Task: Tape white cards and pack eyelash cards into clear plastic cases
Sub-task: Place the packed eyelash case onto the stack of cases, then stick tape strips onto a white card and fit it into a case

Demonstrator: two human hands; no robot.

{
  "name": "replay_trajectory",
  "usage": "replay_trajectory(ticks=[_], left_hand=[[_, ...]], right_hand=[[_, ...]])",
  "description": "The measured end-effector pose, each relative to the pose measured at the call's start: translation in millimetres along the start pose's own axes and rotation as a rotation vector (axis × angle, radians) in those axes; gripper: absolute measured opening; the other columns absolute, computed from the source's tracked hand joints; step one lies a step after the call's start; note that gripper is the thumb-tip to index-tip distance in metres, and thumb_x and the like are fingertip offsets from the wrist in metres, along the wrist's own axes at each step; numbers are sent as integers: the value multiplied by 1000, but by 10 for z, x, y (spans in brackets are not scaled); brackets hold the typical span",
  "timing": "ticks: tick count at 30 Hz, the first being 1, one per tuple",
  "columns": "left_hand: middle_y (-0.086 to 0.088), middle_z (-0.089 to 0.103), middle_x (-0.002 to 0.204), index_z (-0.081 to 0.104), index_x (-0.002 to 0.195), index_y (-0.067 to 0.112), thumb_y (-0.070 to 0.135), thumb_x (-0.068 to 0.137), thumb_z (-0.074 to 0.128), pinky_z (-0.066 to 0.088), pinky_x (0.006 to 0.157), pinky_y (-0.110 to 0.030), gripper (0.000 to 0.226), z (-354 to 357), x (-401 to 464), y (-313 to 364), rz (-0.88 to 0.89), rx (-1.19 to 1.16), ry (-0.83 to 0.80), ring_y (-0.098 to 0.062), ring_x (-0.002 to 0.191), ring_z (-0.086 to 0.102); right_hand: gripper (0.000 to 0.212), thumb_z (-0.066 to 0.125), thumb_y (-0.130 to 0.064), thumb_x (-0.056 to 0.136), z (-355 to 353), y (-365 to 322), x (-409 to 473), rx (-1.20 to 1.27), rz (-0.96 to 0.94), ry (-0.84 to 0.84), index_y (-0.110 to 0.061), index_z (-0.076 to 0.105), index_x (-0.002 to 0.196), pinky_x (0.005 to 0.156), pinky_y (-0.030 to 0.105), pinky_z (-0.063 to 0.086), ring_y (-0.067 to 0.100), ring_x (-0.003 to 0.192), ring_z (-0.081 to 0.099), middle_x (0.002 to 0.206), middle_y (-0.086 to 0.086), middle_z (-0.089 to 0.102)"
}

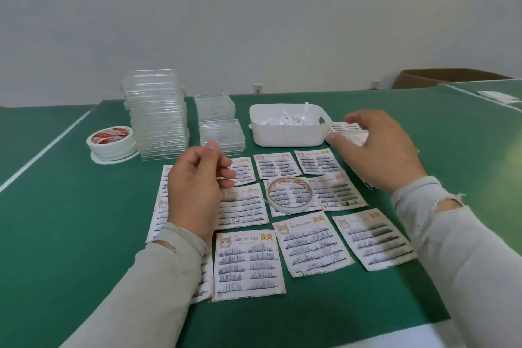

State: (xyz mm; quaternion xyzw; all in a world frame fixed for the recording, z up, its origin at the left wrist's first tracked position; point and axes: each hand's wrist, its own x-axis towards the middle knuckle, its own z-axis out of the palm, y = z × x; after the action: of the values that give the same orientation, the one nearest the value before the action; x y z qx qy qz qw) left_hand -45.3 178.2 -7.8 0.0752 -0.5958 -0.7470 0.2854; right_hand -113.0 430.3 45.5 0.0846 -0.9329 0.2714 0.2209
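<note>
Left grip: left hand (195,189) raised over the left-side cards, fingers loosely curled, thumb near the fingertips; whether anything is pinched cannot be told.
Right grip: right hand (375,147) spread wide, hovering over a case with a card (343,130) beside the tub.
Table: green table (70,220), white line at left.
Cases: tall stack of clear cases (156,114) at the back, two shorter stacks (219,124) just right of it.
Tub: white tub (288,128) holding paper strips.
Cards: eyelash cards (247,263) laid flat in rows, centre.
Tape: stacked rolls (111,140) at left; one thin roll (289,195) lying on a middle card.
</note>
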Motion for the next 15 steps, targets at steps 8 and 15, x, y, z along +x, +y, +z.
replay_trajectory(ticks=[8,15], left_hand=[[10,69,80,57,92,27,12,101,53,51,51,-20,18,-301,257,132,86,11,390,-4,57,60],[9,67,99,66,102,24,22,93,70,56,69,-20,10,-528,460,165,-8,602,195,-4,82,63]], right_hand=[[7,68,-41,92,808,-579,-154,273,-229,-360,-34,69,91,79,29,52,-1,83,62,86,-20,68],[13,63,-43,92,889,-422,-213,234,-282,-266,-35,70,86,65,23,41,-3,73,57,79,-27,63]])
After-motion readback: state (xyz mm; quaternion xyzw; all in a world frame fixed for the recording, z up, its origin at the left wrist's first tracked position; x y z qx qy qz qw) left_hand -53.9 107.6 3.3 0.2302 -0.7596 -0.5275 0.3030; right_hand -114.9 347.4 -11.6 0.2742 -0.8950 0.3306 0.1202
